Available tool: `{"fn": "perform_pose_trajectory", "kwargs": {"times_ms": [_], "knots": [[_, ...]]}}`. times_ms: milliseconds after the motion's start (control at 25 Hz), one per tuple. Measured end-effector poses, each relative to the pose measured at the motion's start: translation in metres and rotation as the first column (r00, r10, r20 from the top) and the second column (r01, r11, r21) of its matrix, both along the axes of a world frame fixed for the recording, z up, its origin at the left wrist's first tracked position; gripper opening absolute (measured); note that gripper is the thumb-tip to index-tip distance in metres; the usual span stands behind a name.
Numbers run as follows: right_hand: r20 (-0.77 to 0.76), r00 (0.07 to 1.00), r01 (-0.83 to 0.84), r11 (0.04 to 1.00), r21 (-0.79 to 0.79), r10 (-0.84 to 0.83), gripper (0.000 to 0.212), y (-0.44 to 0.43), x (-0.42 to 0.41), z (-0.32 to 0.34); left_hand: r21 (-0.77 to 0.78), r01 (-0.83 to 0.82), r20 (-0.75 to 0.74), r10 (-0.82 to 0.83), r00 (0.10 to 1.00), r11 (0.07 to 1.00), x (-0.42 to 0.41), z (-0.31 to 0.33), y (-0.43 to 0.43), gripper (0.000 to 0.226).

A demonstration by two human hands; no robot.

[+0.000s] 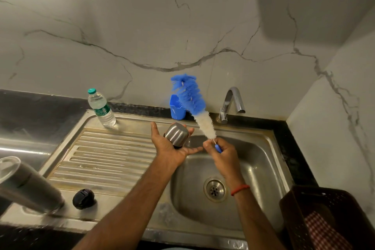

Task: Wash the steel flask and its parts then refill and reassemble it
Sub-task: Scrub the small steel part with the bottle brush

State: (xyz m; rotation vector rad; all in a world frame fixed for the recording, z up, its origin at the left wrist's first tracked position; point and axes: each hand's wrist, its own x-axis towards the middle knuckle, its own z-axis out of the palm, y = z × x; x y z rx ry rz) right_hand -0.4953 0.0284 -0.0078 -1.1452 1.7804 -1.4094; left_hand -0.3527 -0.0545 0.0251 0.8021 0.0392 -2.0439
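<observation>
The steel cup lid (176, 134) lies on the upturned palm of my left hand (172, 144), above the sink's left rim; the fingers are straight around it. My right hand (222, 155) grips the blue handle of a bottle brush (193, 107), whose blue and white bristles point up and to the left, over the basin. The steel flask body (30, 186) stands at the near left corner of the drainboard. Its black stopper (83, 198) lies beside it on the drainboard.
The steel sink (253, 148) has a drain at its middle and a tap (231, 105) behind it. A plastic water bottle (101, 108) and a blue cup (177, 109) stand at the back. A dark basket (324, 217) with a checked cloth sits at the right.
</observation>
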Motion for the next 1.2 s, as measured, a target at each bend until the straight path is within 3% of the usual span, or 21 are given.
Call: {"fn": "perform_pose_trajectory", "kwargs": {"times_ms": [120,280,400,600,720,840,1080,1200], "knots": [[0.012,1.0,-0.018,0.993,0.115,0.017,0.015,-0.004,0.014,0.001,0.007,0.034,-0.004,-0.034,0.999,0.999,-0.001,0.005,0.004,0.09],[0.067,0.997,-0.054,0.986,0.155,0.044,0.018,-0.007,0.013,-0.009,0.01,0.057,-0.024,-0.057,0.998,0.998,0.0,0.004,0.005,0.09],[0.14,0.989,0.026,0.992,0.127,-0.044,0.018,-0.005,0.014,-0.01,0.02,0.077,0.025,-0.078,0.997,0.997,0.001,-0.003,0.004,0.097],[-0.006,0.973,0.229,0.969,0.09,-0.229,0.01,-0.005,-0.001,-0.008,0.06,0.013,0.208,-0.025,0.978,0.998,0.003,-0.011,0.005,0.087],[-0.028,0.966,0.257,0.959,0.12,-0.255,0.018,-0.003,-0.007,-0.009,0.073,0.012,0.266,-0.031,0.963,0.997,0.003,-0.013,0.005,0.077],[0.007,0.978,0.205,0.973,0.111,-0.207,0.013,0.0,-0.002,-0.005,0.03,0.069,0.233,-0.074,0.97,0.997,0.001,-0.013,0.007,0.074],[-0.006,1.0,0.012,0.971,0.24,-0.01,0.035,0.001,0.011,-0.004,0.003,0.174,0.045,-0.174,0.984,0.985,0.001,-0.007,0.01,0.092],[0.012,1.0,0.015,0.968,0.249,-0.018,0.028,0.0,0.014,-0.01,-0.008,0.185,0.049,-0.185,0.982,0.983,0.0,-0.006,0.013,0.088]]}}
